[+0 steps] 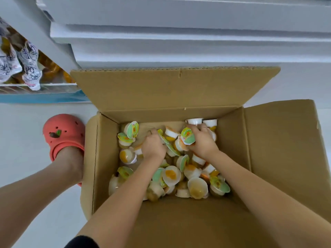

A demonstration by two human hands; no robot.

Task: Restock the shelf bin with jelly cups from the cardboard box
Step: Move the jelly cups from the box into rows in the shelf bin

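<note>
Bare forearms, a thin ring [202, 128] on one finger, and a coral-red clog [62, 133] (with small charms).

Both bare forearms reach forward and down, converging slightly; the left hand [153, 146] lies palm down, its fingers curled downward, what they hold unclear; the right hand [203, 142] sits a little farther forward, fingers and thumb curled in a grip; a leg and a foot in a red clog [63, 135] stand at left.

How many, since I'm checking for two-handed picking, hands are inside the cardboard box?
2. The left hand is mid-box among the jelly cups; the right hand, nearer the far right corner, grips a green-lidded cup.
</note>
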